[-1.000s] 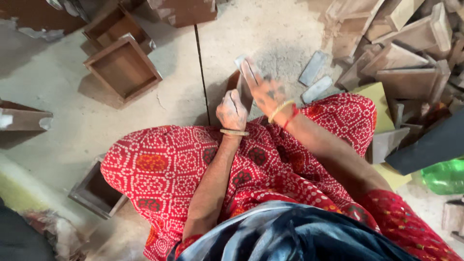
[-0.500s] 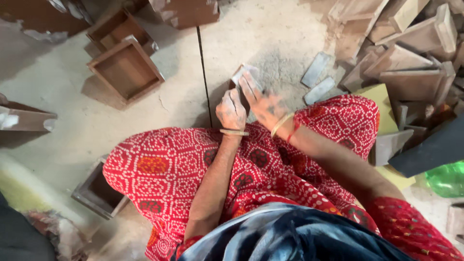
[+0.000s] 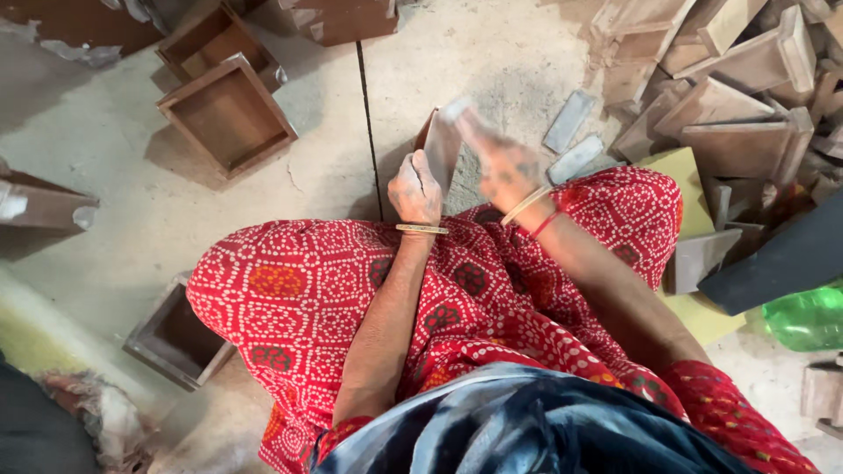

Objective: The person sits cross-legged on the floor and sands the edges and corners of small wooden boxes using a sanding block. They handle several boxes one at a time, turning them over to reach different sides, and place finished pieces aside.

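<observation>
A red patterned cloth is seen nearest, spread over the knees of the seated person, with both forearms reaching forward across it. The left hand is closed around the lower edge of a small wooden box, which is held upright just beyond the knees, above the concrete floor. A bangle is worn at that wrist. The right hand is blurred; it is laid against the right face of the box, and how far its fingers are spread cannot be told. A pale pad appears to be pressed under it at the top of the box, though this is unclear.

Beside the left knee an open grey box is set on the floor, nothing visible inside. Just right of the hands two flat grey strips are lying on the floor, and a yellow sheet is tucked beside the right knee, with a green bottle at the right edge.

Farther off to the left an open brown tray is standing with nothing in it, a second one behind it. At the far right many wooden pieces are piled together
</observation>
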Tool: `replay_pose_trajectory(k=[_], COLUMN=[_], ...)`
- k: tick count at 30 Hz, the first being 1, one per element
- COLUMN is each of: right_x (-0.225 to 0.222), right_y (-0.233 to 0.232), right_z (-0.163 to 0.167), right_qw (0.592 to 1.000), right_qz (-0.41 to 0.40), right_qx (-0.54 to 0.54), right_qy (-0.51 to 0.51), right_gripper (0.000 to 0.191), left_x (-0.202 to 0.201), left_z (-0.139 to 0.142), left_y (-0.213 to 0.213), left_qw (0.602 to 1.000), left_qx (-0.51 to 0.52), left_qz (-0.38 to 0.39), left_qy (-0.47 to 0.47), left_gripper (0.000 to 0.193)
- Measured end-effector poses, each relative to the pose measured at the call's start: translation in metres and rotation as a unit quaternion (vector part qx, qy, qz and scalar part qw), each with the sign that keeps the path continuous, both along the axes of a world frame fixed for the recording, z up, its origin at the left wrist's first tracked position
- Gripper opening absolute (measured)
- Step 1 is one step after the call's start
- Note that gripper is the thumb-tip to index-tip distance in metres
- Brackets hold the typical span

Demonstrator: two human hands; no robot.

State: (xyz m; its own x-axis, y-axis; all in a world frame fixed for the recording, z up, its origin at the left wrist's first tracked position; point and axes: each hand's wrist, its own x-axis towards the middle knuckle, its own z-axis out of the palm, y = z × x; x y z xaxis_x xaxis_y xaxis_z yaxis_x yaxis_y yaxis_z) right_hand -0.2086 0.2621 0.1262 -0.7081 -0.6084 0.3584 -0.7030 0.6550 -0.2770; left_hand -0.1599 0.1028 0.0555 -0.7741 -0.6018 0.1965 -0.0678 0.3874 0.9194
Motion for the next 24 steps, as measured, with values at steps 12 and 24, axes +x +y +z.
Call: replay_pose_trajectory(k=[12,24], right_x=[-0.004,0.055], right_y=[-0.009,-0.028], right_z=[-0.017,0.013], right_qw=[0.994,0.989], right_qz=[-0.054,-0.080], right_qx=[-0.069,0.079], right_qy=[-0.064,-0.094], right_gripper=[0.084,0.091], left_x=[-0.002,-0.013], left_z=[0.008,0.008], left_y=[-0.002,-0.012], left_qw=[1.000,0.992], left_qx=[0.004,-0.040], left_qz=[-0.001,-0.062], left_qy=[-0.011,-0.100], left_gripper=[0.039,0.034])
